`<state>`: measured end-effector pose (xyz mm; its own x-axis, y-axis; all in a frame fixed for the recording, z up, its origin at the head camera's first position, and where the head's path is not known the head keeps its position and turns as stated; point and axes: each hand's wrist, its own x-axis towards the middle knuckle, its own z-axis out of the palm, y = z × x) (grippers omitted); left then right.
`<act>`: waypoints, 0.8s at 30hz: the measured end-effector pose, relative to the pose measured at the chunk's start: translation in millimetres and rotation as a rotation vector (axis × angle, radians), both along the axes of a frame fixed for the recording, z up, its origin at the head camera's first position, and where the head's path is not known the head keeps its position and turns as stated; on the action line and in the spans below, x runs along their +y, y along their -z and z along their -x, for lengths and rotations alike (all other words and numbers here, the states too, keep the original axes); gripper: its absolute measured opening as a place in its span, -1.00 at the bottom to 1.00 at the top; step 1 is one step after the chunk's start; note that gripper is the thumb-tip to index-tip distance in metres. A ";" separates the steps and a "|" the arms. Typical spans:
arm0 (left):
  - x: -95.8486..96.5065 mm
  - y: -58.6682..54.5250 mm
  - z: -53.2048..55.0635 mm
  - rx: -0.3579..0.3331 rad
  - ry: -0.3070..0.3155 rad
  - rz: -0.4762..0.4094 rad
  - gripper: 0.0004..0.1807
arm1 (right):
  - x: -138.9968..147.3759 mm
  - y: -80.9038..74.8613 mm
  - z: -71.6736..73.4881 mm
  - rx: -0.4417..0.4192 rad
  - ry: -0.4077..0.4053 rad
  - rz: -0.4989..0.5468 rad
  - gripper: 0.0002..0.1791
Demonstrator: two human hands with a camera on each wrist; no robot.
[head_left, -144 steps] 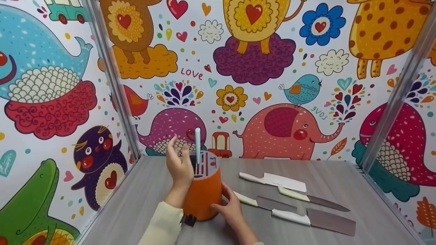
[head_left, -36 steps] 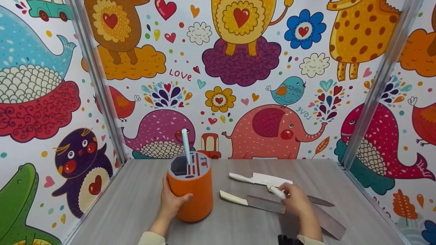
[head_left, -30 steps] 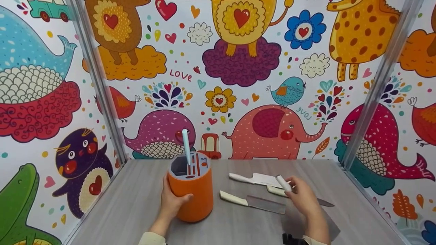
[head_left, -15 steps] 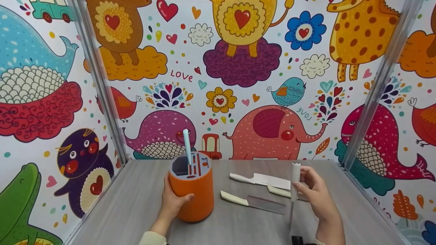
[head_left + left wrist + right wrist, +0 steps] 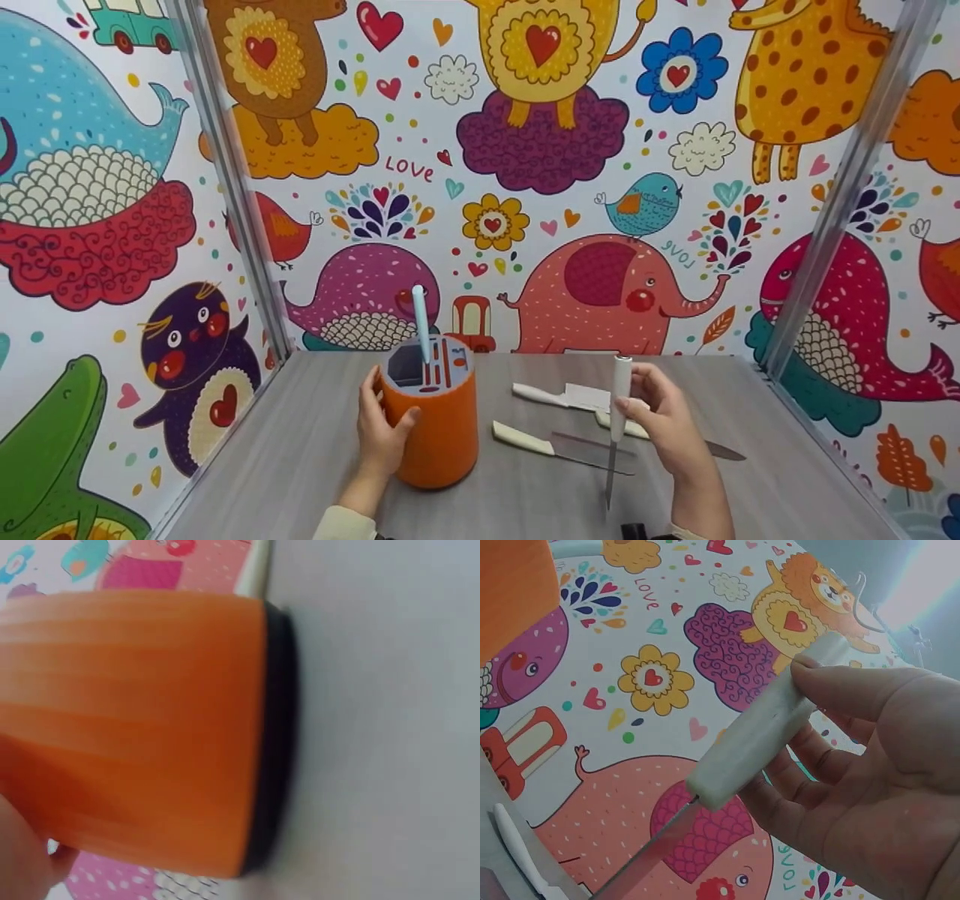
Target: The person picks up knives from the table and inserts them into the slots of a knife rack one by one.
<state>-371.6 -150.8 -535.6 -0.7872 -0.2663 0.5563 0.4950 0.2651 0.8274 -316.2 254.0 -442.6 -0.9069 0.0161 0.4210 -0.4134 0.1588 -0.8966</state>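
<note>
A round orange knife block [image 5: 439, 442] stands upright on the table, its grey slotted top tilted toward me. From its slots rises a slim pale blue handle [image 5: 421, 322]. My left hand [image 5: 384, 439] grips the block's left side, thumb across the front; the left wrist view shows the orange wall and dark base close up. To the right, my right hand [image 5: 667, 420] pinches the white handle of a cleaver [image 5: 620, 397] between thumb and fingers. The cleaver hangs blade down, almost edge-on. In the right wrist view its handle [image 5: 757, 735] lies along the fingers.
Behind and beside the held cleaver lie a white cleaver [image 5: 585, 396], a cream-handled pointed knife [image 5: 724, 450] partly hidden by my right hand, and a cream-handled cleaver [image 5: 523, 437]. Printed panels with metal corner posts [image 5: 847, 180] enclose the grey table [image 5: 300, 450].
My left hand has gone from the block's top to its left side. The right hand left the block, lifted the front white-handled cleaver, turned it blade down and lately shifted it left.
</note>
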 end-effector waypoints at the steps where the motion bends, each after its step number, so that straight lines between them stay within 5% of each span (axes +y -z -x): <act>1: 1.8 -4.1 -1.9 0.022 -0.028 -0.001 -0.06 | -1.8 -0.2 0.0 0.006 0.000 -0.001 -0.59; 8: 9.1 -36.6 -16.5 0.269 -0.259 0.073 -0.30 | -19.3 -2.3 -0.9 0.069 -0.032 -0.003 -0.59; 11: 11.7 -50.5 -25.9 0.373 -0.267 0.070 -0.35 | -30.1 -3.3 -1.4 0.084 -0.051 -0.016 -0.59; 14: 18.8 -62.6 -38.7 0.424 -0.187 0.050 -0.41 | -42.2 -3.8 -1.8 0.093 -0.061 -0.024 -0.60; 18: 35.2 -74.0 -56.6 0.440 0.005 0.084 -0.48 | -59.4 -4.1 -1.0 0.122 -0.098 -0.027 -0.60; 24: 64.1 -77.2 -77.2 0.403 0.235 0.192 -0.47 | -88.4 -4.3 0.8 0.153 -0.178 -0.028 -0.61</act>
<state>-294.4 -86.7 -458.3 -0.5259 0.0289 0.8500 0.8298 0.2366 0.5054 -317.0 165.7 -438.3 -0.8201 -0.1516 0.5518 -0.5678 0.0952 -0.8176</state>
